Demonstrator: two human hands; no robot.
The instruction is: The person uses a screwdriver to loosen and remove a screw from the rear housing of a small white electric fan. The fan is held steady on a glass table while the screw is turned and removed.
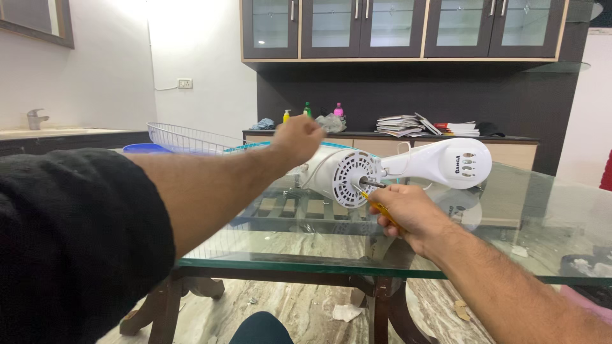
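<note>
You face white walls (pixel 108 70) and dark glass-fronted cabinets (pixel 401 28). A sink counter (pixel 57 134) stands left. Marble floor (pixel 306 309) lies below.

Three small plastic bottles (pixel 307 110) on back counter: yellow, green, pink. Dark printed label (pixel 458 164) on white fan base (pixel 446 162), lying on glass table (pixel 357 264).

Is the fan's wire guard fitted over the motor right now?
No, the white fan motor lies bare on the glass table, its shaft exposed.
</note>
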